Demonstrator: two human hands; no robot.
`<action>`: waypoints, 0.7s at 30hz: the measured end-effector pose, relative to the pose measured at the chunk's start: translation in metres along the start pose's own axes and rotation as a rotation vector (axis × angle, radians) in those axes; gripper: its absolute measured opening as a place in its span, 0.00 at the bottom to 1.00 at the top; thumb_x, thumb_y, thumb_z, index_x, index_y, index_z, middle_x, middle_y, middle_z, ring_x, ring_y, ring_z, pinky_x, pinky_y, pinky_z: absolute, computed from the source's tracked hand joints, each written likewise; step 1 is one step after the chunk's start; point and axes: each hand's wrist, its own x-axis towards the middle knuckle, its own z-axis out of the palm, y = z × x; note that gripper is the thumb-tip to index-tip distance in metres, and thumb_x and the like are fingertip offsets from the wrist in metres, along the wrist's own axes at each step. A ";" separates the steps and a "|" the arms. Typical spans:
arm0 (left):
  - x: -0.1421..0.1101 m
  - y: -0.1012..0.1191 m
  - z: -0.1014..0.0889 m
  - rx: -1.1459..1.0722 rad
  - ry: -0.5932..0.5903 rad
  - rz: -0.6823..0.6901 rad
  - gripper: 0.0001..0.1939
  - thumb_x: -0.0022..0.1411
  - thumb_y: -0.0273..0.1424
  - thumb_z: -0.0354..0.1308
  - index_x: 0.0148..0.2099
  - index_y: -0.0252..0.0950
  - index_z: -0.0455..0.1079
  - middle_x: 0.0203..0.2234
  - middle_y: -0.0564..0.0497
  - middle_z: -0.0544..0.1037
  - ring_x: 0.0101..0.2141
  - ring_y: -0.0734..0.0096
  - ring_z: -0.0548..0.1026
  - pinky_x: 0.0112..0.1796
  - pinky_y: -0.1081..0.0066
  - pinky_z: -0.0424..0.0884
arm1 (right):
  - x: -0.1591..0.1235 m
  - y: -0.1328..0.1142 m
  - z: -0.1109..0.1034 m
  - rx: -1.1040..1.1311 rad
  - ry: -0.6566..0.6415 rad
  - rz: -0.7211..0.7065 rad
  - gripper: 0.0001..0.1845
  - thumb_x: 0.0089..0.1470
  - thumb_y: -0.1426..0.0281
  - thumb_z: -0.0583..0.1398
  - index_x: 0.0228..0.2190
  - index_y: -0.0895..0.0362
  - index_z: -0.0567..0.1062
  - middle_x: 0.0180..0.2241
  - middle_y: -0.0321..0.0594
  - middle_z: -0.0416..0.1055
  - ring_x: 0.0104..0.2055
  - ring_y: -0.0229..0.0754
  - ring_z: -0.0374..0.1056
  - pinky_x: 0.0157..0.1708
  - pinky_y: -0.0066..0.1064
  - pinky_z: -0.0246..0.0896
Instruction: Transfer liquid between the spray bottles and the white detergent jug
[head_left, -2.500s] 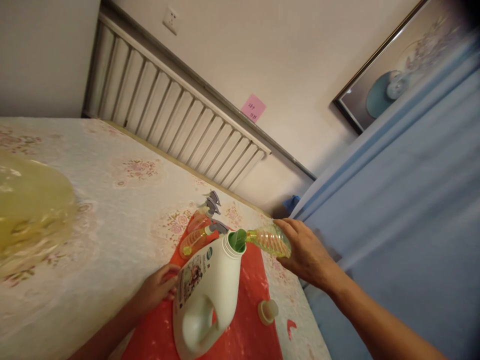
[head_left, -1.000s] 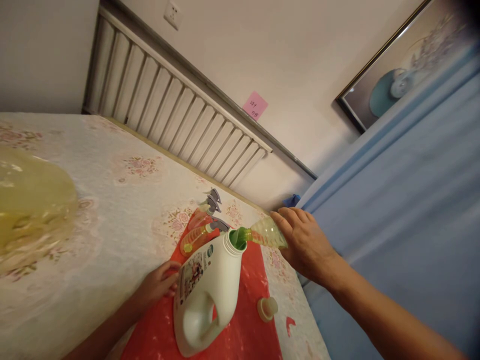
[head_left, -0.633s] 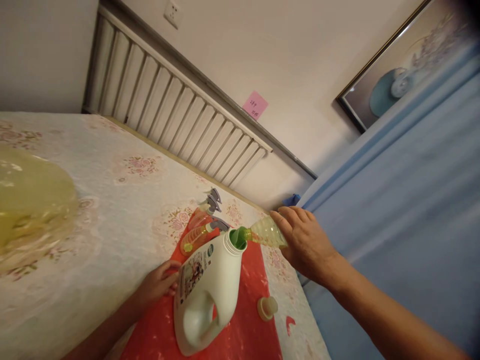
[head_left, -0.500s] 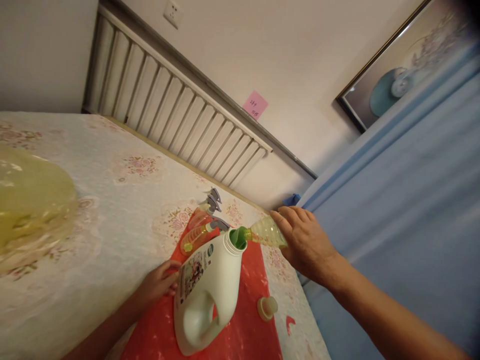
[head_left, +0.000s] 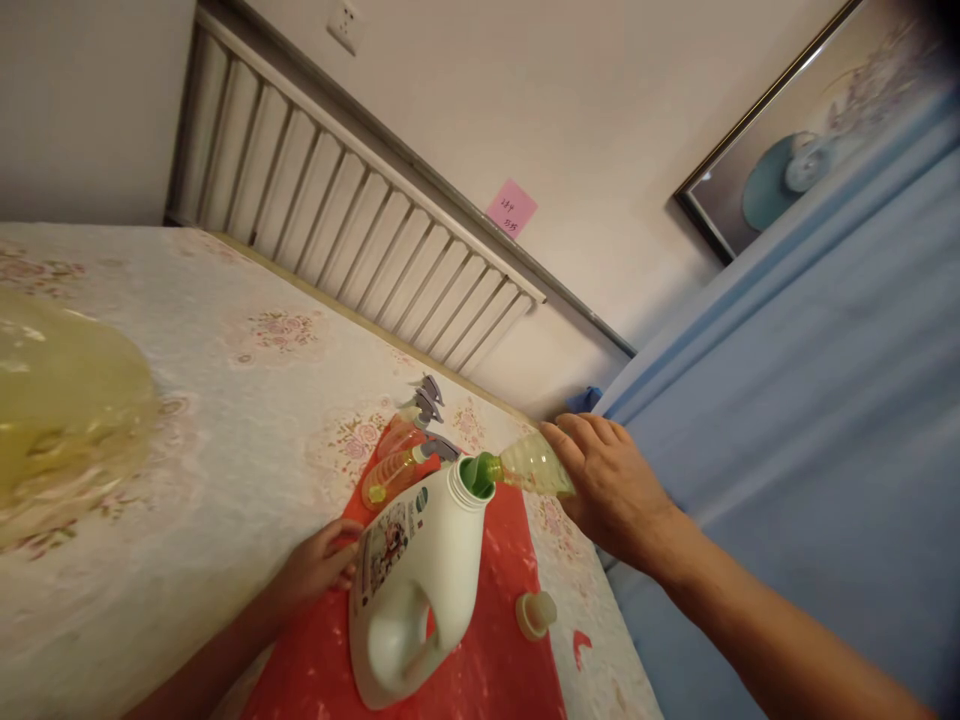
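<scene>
My right hand (head_left: 607, 490) grips a clear ribbed bottle (head_left: 529, 467) tipped over, its green neck inside the mouth of a white jug (head_left: 420, 590). The jug stands tilted on a red mat (head_left: 495, 640). My left hand (head_left: 319, 565) is pressed against the jug's labelled side, fingers curled on it. The bottle looks nearly drained, pale yellow at its upper part.
Two spray bottles (head_left: 405, 455) with grey triggers lie on the mat behind the jug. A cream cap (head_left: 535, 613) sits to the jug's right. A floral cloth (head_left: 225, 400) covers the surface; a yellowish blur (head_left: 60, 410) is left; blue fabric (head_left: 787, 420) hangs right.
The bottle in my right hand has tipped up steeper over the jug's mouth, and less yellow liquid shows in it. My left hand stays on the jug.
</scene>
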 end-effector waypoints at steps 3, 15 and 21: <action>0.000 0.002 0.000 0.000 0.003 -0.009 0.22 0.45 0.44 0.61 0.40 0.36 0.68 0.21 0.55 0.75 0.24 0.66 0.75 0.27 0.68 0.73 | -0.002 -0.001 0.003 0.059 0.007 0.020 0.35 0.41 0.78 0.60 0.54 0.59 0.65 0.50 0.51 0.66 0.50 0.55 0.60 0.51 0.47 0.57; -0.016 0.008 -0.001 -0.012 0.107 0.027 0.23 0.47 0.43 0.63 0.43 0.36 0.68 0.25 0.54 0.75 0.26 0.66 0.75 0.29 0.69 0.72 | -0.048 -0.001 0.063 0.910 0.160 0.407 0.40 0.41 0.65 0.68 0.55 0.53 0.63 0.54 0.47 0.65 0.55 0.54 0.62 0.56 0.51 0.56; -0.067 0.006 0.005 0.140 0.160 0.103 0.17 0.56 0.48 0.57 0.32 0.39 0.67 0.17 0.59 0.68 0.20 0.72 0.67 0.23 0.75 0.63 | -0.096 -0.034 0.146 1.572 0.189 0.693 0.42 0.39 0.60 0.68 0.55 0.55 0.64 0.51 0.48 0.70 0.52 0.53 0.68 0.51 0.47 0.64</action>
